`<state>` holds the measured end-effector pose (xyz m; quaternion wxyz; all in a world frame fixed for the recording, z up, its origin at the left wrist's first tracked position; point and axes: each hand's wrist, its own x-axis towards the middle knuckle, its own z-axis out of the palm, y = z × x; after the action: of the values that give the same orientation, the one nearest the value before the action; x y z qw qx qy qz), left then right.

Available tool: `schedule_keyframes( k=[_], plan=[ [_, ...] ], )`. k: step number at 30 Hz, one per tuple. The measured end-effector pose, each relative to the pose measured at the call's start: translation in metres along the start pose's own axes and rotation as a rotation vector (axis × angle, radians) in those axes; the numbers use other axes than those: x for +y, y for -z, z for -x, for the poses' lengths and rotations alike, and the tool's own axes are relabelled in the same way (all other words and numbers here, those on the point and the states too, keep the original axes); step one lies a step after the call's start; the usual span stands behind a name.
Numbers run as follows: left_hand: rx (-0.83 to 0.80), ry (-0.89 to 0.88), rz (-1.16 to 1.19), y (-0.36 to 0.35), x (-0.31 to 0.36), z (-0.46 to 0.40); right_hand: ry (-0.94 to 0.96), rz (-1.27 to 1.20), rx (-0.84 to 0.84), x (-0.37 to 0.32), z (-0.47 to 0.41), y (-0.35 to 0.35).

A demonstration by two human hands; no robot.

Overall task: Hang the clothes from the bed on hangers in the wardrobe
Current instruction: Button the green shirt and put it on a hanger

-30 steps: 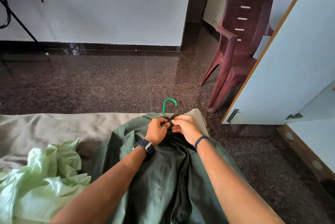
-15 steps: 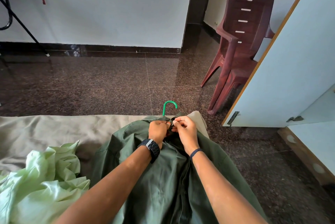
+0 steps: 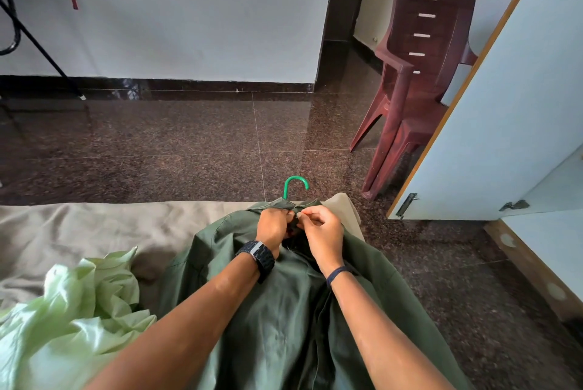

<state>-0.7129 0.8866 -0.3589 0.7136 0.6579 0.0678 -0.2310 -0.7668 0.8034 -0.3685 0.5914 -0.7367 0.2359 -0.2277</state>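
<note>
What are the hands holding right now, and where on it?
Both the left hand and right hand pinch the dark green shirt at its collar opening, just below the green hanger hook.

A single wide-angle view looks from the person's head, forward and down, close over both forearms. The left hand [image 3: 273,227] and right hand [image 3: 321,232] meet at centre frame; beyond their grip lies dark speckled polished floor [image 3: 189,143].

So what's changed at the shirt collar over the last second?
Little. The right hand has shifted its fingers from flat on the dark green shirt to a fingertip pinch at the collar. The left hand still grips the collar; green hanger and light green garment unmoved.
</note>
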Motion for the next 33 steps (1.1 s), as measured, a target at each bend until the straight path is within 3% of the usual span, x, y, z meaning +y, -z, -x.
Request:
schedule_keyframes(
  k=[5,11,14,17,21,27,33],
  plan=[
    [0.025,-0.065,-0.196,0.001,-0.007,-0.005,0.009,0.061,0.061,-0.003,0.008,-0.001],
    [0.126,-0.386,-0.593,0.002,0.002,0.008,-0.057,0.133,0.162,-0.014,0.006,-0.007],
    [0.082,-0.482,-0.738,0.004,0.004,0.009,-0.053,0.120,0.127,-0.013,0.007,-0.006],
    [0.008,-0.458,-0.815,0.006,0.007,0.005,-0.026,0.120,0.098,-0.009,0.010,-0.004],
    [-0.081,-0.377,-0.831,0.007,0.014,0.000,0.063,0.148,0.076,-0.006,0.013,-0.001],
    [-0.229,-0.095,-0.470,0.014,0.020,-0.004,0.240,0.202,0.078,-0.004,0.017,-0.001],
    [-0.192,-0.086,-0.372,0.008,0.020,-0.001,0.186,0.199,0.125,-0.012,0.017,-0.001]
  ],
)
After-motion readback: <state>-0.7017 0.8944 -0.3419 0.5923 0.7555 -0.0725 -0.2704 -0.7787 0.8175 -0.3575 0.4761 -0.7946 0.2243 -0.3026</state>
